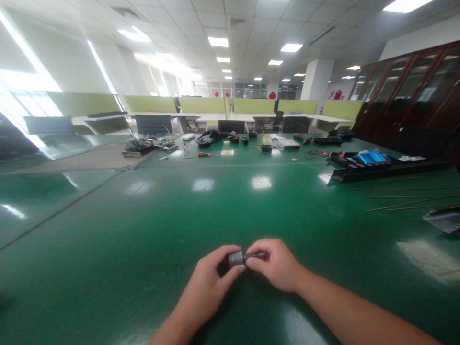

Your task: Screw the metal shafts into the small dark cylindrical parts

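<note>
Near the front of the green tabletop [172, 220], my left hand [206, 280] is closed around a short grey metal cylinder [235, 259]. Its thumb and fingers grip it from both sides. A thin dark rod [259, 256], seemingly with a ridged or spiral surface, points rightward from the cylinder's end. My right hand [282, 268] pinches this rod between thumb and fingers. Whether rod and cylinder are joined or only lined up, I cannot tell. Both hands are close together, just above the table.
Along the far side lie an orange-handled screwdriver [204, 155], a white box [288, 144], small black boxes and a pile of parts [138, 147]. To the right are a long black channel [381, 171] with a blue item [372, 157], several thin rods [413, 197] and a clear-and-black piece [443, 219].
</note>
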A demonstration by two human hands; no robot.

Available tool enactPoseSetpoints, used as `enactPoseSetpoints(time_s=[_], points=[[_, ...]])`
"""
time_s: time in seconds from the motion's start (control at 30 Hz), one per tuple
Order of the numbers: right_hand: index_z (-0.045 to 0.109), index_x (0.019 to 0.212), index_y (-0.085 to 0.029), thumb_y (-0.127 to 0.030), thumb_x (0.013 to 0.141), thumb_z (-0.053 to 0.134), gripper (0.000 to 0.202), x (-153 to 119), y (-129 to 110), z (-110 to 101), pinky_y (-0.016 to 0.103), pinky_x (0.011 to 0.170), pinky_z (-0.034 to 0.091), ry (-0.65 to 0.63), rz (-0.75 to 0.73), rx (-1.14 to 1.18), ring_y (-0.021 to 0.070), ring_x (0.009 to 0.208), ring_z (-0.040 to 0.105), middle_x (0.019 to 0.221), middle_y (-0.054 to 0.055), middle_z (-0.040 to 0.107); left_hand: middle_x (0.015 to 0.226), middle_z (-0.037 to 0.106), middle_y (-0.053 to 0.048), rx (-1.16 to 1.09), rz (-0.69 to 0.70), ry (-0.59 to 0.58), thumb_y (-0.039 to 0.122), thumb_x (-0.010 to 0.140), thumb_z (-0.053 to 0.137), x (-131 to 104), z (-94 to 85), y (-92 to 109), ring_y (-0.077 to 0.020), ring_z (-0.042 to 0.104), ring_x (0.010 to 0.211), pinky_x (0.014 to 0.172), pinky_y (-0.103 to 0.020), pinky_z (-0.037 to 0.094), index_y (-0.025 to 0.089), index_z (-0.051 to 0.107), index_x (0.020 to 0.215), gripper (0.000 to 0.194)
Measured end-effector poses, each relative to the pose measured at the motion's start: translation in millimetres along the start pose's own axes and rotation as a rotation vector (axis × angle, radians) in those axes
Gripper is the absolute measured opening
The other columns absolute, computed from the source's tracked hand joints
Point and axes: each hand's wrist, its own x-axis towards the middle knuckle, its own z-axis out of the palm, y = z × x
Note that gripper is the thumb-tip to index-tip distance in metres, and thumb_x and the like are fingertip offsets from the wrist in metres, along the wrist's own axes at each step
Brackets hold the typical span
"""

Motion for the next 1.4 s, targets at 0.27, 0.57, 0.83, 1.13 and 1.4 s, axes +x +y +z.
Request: enactPoseSetpoints(time_s=[0.27, 0.57, 0.83, 1.13, 1.4], points=[[0.077, 0.084, -0.016, -0.022, 0.08, 0.069, 0.01, 0.2, 1.0, -0.5, 0.027, 0.069, 0.049, -0.001, 0.01, 0.006, 0.0186, 0.073, 0.066, 0.08, 0.004, 0.074, 0.111, 0.072, -0.003, -0.016, 0.014, 0.014, 0.038, 0.084, 0.065, 0.1, 0.6, 0.8, -0.0244, 0.065, 0.105, 0.096, -0.038, 0.05, 0.027, 0.07, 0.11, 0.029], [0.077, 0.084, -0.017, -0.024, 0.081, 0.069, 0.011, 0.0, 2.4, -1.0, 0.027, 0.068, 0.048, 0.006, 0.002, -0.014, 0.0181, 0.072, 0.065, 0.08, 0.003, 0.074, 0.111, 0.072, -0.002, -0.013, 0.024, 0.031, 0.038, 0.083, 0.065, -0.1, 1.2, -1.9, -0.0243, 0.066, 0.104, 0.096, -0.038, 0.05, 0.028, 0.07, 0.111, 0.03], [0.077, 0.082, -0.017, -0.026, 0.083, 0.069, 0.012, -0.2, 0.0, 0.2, 0.026, 0.067, 0.047, 0.022, -0.002, -0.021, 0.0176, 0.072, 0.064, 0.079, 0.003, 0.073, 0.11, 0.073, -0.003, -0.014, 0.048, 0.039, 0.036, 0.083, 0.066, -0.2, 1.9, -1.4, -0.0236, 0.066, 0.103, 0.096, -0.037, 0.051, 0.027, 0.07, 0.111, 0.029], [0.075, 0.083, -0.016, -0.027, 0.083, 0.069, 0.012, -0.6, 3.0, 0.4, 0.026, 0.066, 0.047, 0.024, 0.019, -0.002, 0.0165, 0.069, 0.062, 0.077, 0.003, 0.072, 0.109, 0.073, -0.002, -0.004, 0.058, 0.064, 0.035, 0.084, 0.067, -1.8, 0.7, -2.5, -0.0231, 0.067, 0.102, 0.094, -0.036, 0.052, 0.027, 0.07, 0.11, 0.028], [0.073, 0.082, -0.016, -0.027, 0.082, 0.068, 0.012, -2.1, 1.9, 1.3, 0.025, 0.065, 0.046, 0.02, 0.031, 0.016, 0.0155, 0.067, 0.061, 0.077, 0.002, 0.07, 0.111, 0.073, -0.002, 0.0, 0.069, 0.07, 0.035, 0.084, 0.067, -0.9, 1.1, -2.5, -0.0227, 0.067, 0.103, 0.095, -0.036, 0.052, 0.028, 0.07, 0.11, 0.028]])
